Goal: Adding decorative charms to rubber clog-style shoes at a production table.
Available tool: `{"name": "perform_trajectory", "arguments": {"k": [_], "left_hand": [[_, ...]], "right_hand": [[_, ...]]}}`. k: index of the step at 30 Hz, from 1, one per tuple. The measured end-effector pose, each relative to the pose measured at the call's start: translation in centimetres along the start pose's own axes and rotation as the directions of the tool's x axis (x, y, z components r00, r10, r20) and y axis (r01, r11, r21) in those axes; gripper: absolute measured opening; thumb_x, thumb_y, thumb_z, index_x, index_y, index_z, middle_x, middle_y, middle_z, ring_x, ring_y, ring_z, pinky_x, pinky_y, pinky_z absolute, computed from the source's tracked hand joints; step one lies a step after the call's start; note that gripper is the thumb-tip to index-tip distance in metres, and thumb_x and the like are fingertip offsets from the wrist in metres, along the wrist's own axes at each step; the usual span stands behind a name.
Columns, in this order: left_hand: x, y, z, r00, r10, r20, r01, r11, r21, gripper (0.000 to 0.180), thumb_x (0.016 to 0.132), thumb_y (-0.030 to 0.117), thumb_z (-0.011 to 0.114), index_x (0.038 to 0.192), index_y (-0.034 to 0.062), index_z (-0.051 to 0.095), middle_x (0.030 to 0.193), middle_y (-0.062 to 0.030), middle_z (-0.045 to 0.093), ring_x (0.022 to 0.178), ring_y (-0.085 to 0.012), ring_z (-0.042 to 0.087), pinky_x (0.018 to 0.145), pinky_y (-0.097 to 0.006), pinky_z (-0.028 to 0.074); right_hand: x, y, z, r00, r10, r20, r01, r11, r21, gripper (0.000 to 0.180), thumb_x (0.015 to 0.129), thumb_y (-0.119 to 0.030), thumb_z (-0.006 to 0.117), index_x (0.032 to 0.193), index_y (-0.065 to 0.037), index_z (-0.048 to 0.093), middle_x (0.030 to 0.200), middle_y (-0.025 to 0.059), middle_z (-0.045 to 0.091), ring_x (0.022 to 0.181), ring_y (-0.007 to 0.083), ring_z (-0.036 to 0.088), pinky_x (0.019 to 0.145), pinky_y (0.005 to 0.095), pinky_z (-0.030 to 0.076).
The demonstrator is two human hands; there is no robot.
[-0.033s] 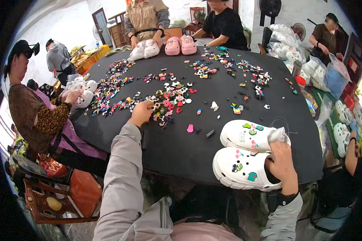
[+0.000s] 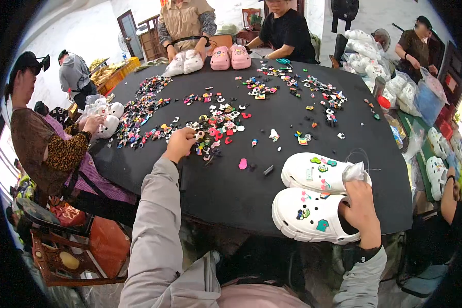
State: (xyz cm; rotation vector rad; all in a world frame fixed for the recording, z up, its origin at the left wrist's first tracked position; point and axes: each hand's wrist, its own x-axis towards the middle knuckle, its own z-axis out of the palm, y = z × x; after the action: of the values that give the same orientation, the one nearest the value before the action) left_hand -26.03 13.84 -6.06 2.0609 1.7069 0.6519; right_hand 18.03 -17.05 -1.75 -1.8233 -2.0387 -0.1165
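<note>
Two white clogs (image 2: 313,215) lie side by side at the near right of the black table, toes pointing left. Colourful shoe charms, such as cherries and green shapes, are fixed on their uppers. My right hand (image 2: 360,203) is closed around their adjoining sides at the heel openings, its fingertips partly hidden. White stuffing (image 2: 355,171) shows in the farther clog. Over at the left edge of a heap of small shoe charms (image 2: 220,126), my left hand (image 2: 179,145) has its thumb and fingers pinched together. Whatever is between those fingertips is too small to make out.
More charms (image 2: 138,113) are strewn across the table (image 2: 231,190). A pink charm (image 2: 243,164) and a small dark piece (image 2: 268,170) lie left of the clogs. Across the table, people handle white clogs (image 2: 185,63) beside pink clogs (image 2: 231,57). Another person sits at left.
</note>
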Motion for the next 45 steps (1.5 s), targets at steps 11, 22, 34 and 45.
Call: {"name": "perform_trajectory", "arguments": {"k": [11,22,34,45], "left_hand": [[0.4,-1.6,-0.4,0.994,0.083,0.076,-0.055,0.947,-0.316,0.028,0.078,0.012,0.073,0.101,-0.0025,0.065,0.084,-0.0116,0.07,0.071,-0.0157,0.066,0.062,-0.029,0.052],[0.3,-0.7,0.4,0.997,0.074,0.017,-0.07,0.982,-0.178,0.02,0.084,0.007,0.062,0.103,0.0008,0.067,0.089,-0.0135,0.07,0.076,-0.0205,0.068,0.069,-0.032,0.053],[-3.4,2.6,-0.5,0.947,0.291,0.133,-0.307,0.944,0.118,0.029,0.074,0.019,0.07,0.099,0.0034,0.068,0.091,-0.0138,0.068,0.089,-0.0286,0.065,0.079,-0.038,0.05],[-5.0,-1.0,0.4,0.975,0.22,-0.027,-0.219,0.975,0.03,0.021,0.079,0.016,0.072,0.095,0.0035,0.069,0.079,-0.0108,0.066,0.068,-0.0197,0.064,0.065,-0.031,0.05]], "right_hand": [[0.1,-0.1,0.3,1.0,-0.013,-0.006,0.014,0.999,0.03,0.049,0.062,-0.01,0.068,0.107,0.001,0.053,0.098,0.0177,0.055,0.098,0.0378,0.051,0.087,0.0458,0.037],[0.1,0.0,0.2,0.999,-0.027,-0.017,0.027,0.999,0.026,0.046,0.061,-0.009,0.068,0.104,0.001,0.053,0.096,0.0176,0.055,0.097,0.0375,0.052,0.087,0.045,0.037],[-0.3,0.3,-0.1,1.0,0.006,0.019,-0.006,1.0,0.026,0.051,0.063,-0.012,0.07,0.11,0.001,0.054,0.103,0.0179,0.056,0.102,0.038,0.051,0.089,0.0454,0.037],[0.1,-0.3,-0.2,0.999,0.012,-0.038,-0.011,0.999,0.034,0.036,0.071,-0.024,0.074,0.097,-0.004,0.059,0.096,0.0121,0.06,0.097,0.0305,0.056,0.089,0.0421,0.038]]}}
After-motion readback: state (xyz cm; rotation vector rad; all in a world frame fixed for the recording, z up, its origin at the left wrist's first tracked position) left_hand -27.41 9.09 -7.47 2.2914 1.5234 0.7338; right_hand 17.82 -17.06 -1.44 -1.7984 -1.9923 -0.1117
